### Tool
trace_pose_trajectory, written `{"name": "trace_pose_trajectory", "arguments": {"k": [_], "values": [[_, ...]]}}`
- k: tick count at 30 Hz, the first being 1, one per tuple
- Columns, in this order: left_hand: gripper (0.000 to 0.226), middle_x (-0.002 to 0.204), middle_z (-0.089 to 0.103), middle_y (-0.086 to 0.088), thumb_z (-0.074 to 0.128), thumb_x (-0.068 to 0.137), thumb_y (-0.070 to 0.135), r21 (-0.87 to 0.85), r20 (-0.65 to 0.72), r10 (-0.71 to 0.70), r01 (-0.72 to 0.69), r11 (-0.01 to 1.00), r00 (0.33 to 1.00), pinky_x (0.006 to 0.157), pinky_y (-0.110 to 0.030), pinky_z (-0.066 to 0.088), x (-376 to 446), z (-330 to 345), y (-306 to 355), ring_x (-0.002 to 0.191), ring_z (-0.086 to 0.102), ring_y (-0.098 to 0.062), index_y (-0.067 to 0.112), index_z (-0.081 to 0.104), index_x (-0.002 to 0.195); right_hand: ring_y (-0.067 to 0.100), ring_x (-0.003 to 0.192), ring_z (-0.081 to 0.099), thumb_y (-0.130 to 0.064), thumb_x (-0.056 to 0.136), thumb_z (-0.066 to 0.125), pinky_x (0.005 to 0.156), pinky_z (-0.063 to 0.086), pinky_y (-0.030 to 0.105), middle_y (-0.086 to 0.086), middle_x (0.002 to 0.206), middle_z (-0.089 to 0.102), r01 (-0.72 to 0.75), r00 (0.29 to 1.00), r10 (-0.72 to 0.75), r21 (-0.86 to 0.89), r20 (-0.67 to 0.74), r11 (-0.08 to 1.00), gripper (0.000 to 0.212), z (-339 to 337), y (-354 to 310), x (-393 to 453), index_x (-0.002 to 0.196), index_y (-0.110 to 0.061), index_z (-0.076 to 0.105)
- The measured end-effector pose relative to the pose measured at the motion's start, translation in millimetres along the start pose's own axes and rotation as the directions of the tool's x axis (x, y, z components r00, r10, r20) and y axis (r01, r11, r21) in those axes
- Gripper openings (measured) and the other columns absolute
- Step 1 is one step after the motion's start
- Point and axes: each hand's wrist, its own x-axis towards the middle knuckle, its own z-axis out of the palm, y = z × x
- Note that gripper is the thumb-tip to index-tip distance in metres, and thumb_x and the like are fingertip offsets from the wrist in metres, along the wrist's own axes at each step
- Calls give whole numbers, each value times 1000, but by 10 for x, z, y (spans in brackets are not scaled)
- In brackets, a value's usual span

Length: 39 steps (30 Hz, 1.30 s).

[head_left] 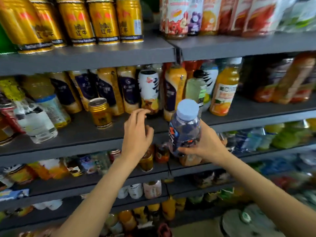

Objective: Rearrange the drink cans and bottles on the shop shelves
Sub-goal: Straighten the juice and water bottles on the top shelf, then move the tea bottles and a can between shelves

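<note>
My right hand [206, 144] grips a clear bottle with a pale blue cap and dark blue label [185, 127], held upright in front of the second shelf [85, 134]. My left hand [136, 132] is open, fingers spread, reaching over that shelf's front edge toward a white can with black and orange print [148, 89]. A short gold can [100, 113] stands alone just left of my left hand. A row of orange and navy bottles [106, 89] lines the back of the shelf.
Gold cans [75, 21] fill the top shelf at left, juice bottles [213, 14] at right. An orange juice bottle [224, 89] and a pale green bottle [195, 88] stand right of centre. Clear bottles [39, 122] lean at far left. Lower shelves hold several mixed drinks.
</note>
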Motion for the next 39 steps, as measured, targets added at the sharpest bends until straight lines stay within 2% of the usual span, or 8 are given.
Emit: {"name": "trace_pose_trajectory", "arguments": {"k": [3,5,9,14,21,25,32,39], "values": [[39,117,48,-5,51,86,2,-49,44,30,-28,998,999,84,-25,28,-36,426,555,108,51,-22,10,47,124,11,105,57,-31,58,87,83,46,24,-4,115,59,-98,995,99,-117,10,988,75,-520,461,-486,119,-23,45],[38,114,49,-5,51,88,3,-94,77,55,-48,994,996,85,-30,36,-77,752,1019,105,50,-19,10,46,125,8,101,54,-29,59,87,78,41,17,-6,111,57,-159,987,157,-156,-26,975,74,-936,808,-848,119,-21,45],[40,114,49,-5,51,86,0,-191,122,129,-104,976,984,87,-43,45,-130,1573,2148,102,52,-20,9,46,124,15,95,57,-26,60,87,77,48,29,-1,107,59,-292,952,274,-147,-134,945,68,-2027,1450,-1522,115,-14,48],[43,112,54,-11,56,81,-1,-334,210,322,-242,911,923,88,-46,44,-67,2569,3782,101,56,-30,5,48,123,14,93,53,-20,61,86,71,38,18,4,109,57,-332,895,258,-156,-364,930,67,-3500,1963,-2069,115,-8,48],[46,117,56,-10,55,80,-1,-434,198,501,-383,816,843,93,-44,42,314,3657,5310,108,53,-27,4,48,125,20,104,59,-19,62,87,88,49,39,6,112,61,-316,632,270,76,-726,946,58,-4916,2627,-2306,102,-28,45],[52,133,45,-10,54,83,3,-346,176,497,-420,839,850,103,-33,28,679,4408,5778,125,38,-26,6,42,133,16,106,57,-18,63,86,84,43,24,0,112,62,-372,543,346,150,-765,916,67,-5503,3218,-2283,119,-14,50],[51,139,37,-14,55,81,4,-299,243,408,-332,895,880,105,-38,26,1500,5628,6420,130,32,-32,5,44,131,21,106,57,-15,62,86,79,40,22,7,114,62,-479,556,362,67,-748,875,66,-6596,4285,-1849,117,-8,50],[50,146,27,-5,51,89,10,-188,297,359,-314,931,885,106,-38,29,1985,6353,6759,134,27,-23,12,38,137,21,107,56,-22,64,85,74,38,21,8,115,61,-379,714,261,-46,-650,924,65,-7405,5080,-879,116,-8,49]]}}
